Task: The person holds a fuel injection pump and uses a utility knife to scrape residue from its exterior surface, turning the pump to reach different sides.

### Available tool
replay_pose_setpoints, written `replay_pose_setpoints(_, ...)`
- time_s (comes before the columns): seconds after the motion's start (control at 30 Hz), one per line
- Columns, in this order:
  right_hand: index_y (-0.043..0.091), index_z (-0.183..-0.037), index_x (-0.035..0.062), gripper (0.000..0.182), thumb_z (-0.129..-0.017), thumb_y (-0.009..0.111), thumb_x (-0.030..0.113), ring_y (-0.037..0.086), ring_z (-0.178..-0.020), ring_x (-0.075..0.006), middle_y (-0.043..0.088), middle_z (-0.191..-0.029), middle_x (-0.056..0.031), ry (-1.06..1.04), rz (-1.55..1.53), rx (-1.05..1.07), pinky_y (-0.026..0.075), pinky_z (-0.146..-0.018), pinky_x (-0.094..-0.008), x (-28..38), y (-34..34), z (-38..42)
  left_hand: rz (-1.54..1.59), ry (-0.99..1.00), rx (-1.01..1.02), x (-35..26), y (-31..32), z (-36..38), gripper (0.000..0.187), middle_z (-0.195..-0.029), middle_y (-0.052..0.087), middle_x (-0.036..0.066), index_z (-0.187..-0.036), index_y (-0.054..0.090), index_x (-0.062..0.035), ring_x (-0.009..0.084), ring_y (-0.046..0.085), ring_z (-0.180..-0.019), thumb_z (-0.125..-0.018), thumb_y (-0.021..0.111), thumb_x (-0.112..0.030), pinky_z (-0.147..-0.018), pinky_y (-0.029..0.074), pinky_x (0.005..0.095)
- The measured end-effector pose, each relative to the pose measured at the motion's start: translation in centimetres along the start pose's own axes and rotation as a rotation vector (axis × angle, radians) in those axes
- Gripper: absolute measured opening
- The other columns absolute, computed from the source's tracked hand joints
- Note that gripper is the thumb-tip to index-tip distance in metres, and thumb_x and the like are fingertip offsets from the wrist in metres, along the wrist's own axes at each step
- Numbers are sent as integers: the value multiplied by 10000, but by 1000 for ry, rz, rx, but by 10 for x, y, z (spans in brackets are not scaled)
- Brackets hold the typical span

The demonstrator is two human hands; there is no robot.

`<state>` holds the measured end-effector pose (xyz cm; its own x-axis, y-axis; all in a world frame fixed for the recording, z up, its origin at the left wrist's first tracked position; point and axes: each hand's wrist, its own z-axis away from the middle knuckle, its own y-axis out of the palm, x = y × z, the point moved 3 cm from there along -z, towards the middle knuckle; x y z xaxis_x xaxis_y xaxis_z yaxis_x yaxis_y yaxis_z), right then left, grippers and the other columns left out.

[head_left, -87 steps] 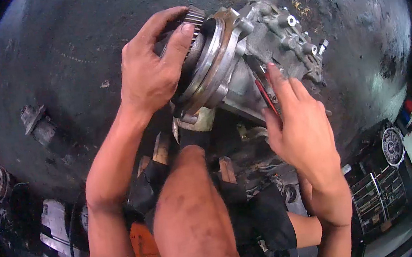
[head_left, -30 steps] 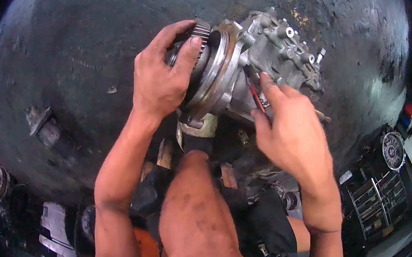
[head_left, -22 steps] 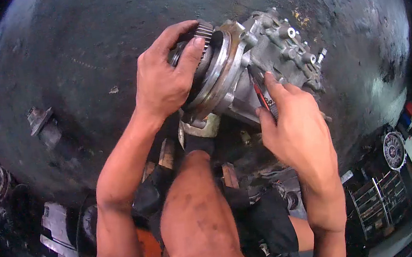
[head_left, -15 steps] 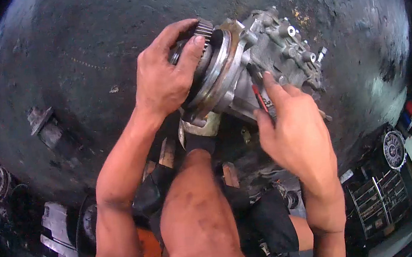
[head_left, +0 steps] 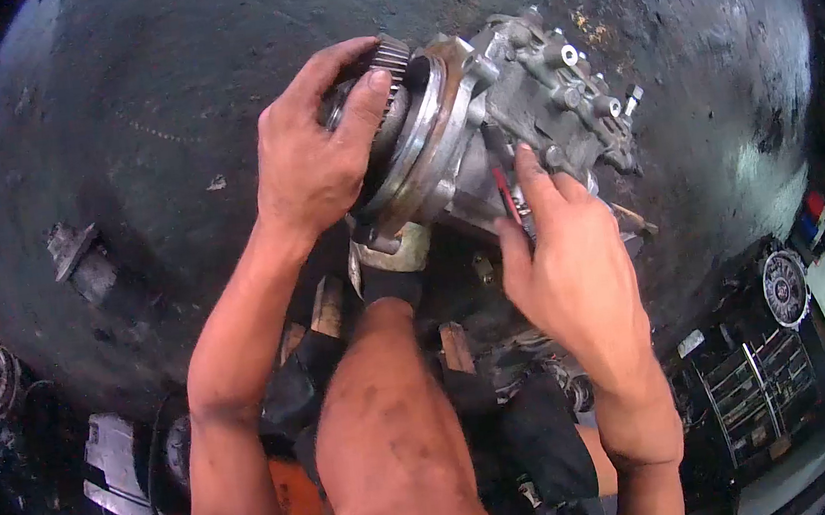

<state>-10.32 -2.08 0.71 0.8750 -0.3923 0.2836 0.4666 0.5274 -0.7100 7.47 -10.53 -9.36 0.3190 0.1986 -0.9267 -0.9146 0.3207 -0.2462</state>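
My left hand [head_left: 308, 168] is closed around a toothed gear [head_left: 392, 54] at the left end of a metal mechanical unit, thumb on its teeth. Beside the gear is a thick round flange [head_left: 431, 145], joined to a grey cast housing [head_left: 525, 100] with several fittings. My right hand [head_left: 578, 250] is closed on a slim tool with a red and black part [head_left: 503, 188], held against the housing's near side, its forefinger stretched along it. The tool's kind and its working tip cannot be made out. A brownish stick end [head_left: 635, 219] shows past the right hand.
The unit rests on a dark, stained floor [head_left: 162, 73]. A dirty metal part [head_left: 91, 261] lies at left. My foot and leg [head_left: 388, 411] are just below the unit. Round discs [head_left: 786, 289] and a metal rack [head_left: 761, 392] stand at lower right.
The unit and both hands appear slightly further left in view, as does the floor around them. Both hands keep their hold; the right hand's tool stays against the housing.
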Motion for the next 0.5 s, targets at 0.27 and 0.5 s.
replay_pose_setpoints(0.27, 558, -1363, -70, 554, -838, 695, 44, 637, -898, -489, 649, -971, -287, 21, -49, -2, 512, -790, -510, 2, 0, 2, -93, 79, -14, -1, -4, -2, 314, -1049, 749, 162, -1201, 679, -14, 226, 736, -965, -968, 675, -225, -868, 550, 330)
replay_pose_setpoints(0.5, 545, -1378, -60, 571, -836, 692, 45, 637, -905, -487, 648, -985, -285, 45, -63, 7, 508, -781, -519, 4, 0, 9, -39, 28, 2, 2, -2, 1, 313, -1057, 749, 164, -1200, 681, -15, 236, 735, -980, -968, 677, -224, -879, 548, 336)
